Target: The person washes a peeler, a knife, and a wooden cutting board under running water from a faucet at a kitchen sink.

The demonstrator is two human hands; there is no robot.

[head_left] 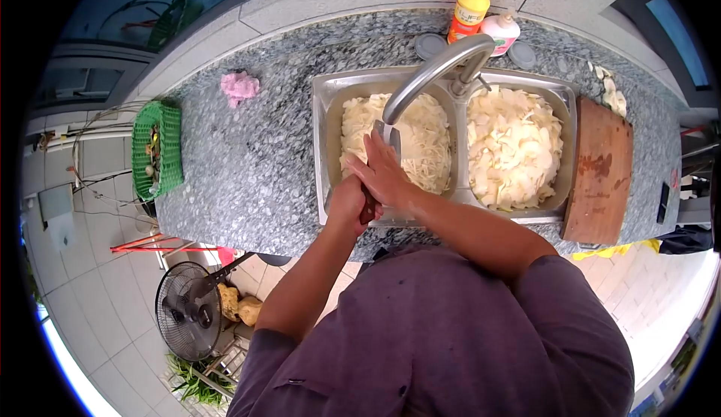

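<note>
My left hand [348, 200] is closed around the brown handle of a kitchen knife [395, 140], over the front of the left sink basin. The broad blade points away from me, its far end under the faucet [435, 70]. My right hand [384, 170] lies along the blade with its fingers stretched out, hiding part of it. Below both hands, pale shredded strips [432, 143] fill the left basin. Pale, wider slices [514, 146] fill the right basin. I cannot make out whether water is running.
A wooden cutting board [598, 173] lies right of the sink [321, 146]. Yellow and white bottles [471, 11] stand behind the faucet. A pink cloth [239, 88] and green basket [171, 150] are on the left. A fan [188, 312] stands below the counter.
</note>
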